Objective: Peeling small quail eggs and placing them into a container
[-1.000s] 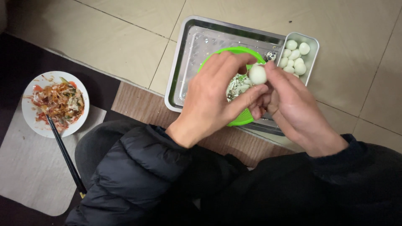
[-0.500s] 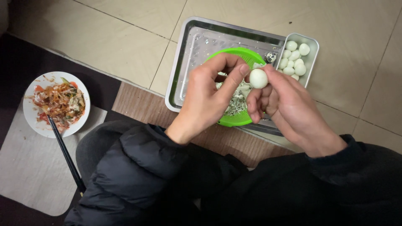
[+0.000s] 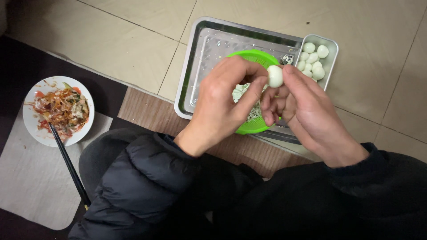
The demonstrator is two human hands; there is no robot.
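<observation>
While both hands meet above the green basket, the small white egg stands upright (long axis vertical), pinched between left hand and right hand fingertips.

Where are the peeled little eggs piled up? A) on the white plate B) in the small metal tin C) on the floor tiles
B: the peeled eggs sit heaped in the small metal tin at the big tray's right end.
</observation>
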